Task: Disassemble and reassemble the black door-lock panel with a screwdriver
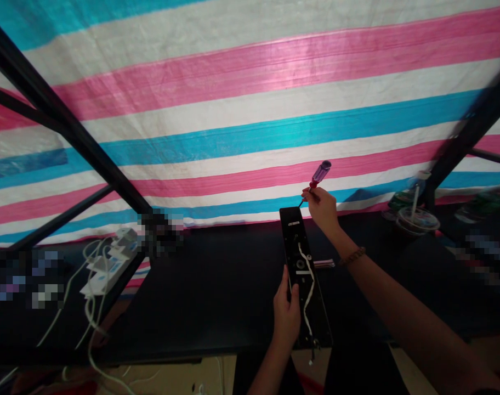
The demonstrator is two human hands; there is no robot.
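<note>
A long black panel (293,236) with a white cable (311,288) along it leans over the front of the dark table. My left hand (287,312) grips its left edge, thumb on the face and fingers round the side. In my right hand (322,208) is a screwdriver (320,173) with a clear purple and red handle, pinched low on the shaft. Its tip is near the panel's upper right corner; whether it touches a screw is too small to tell. The cable's loose end hangs at the panel's bottom.
White power strips with plugs (110,263) and trailing cords lie at the left. On the right stand a lidded cup with a straw (416,219) and a green-labelled bottle (410,192). Dark frame bars (89,148) rise before a striped sheet (250,131).
</note>
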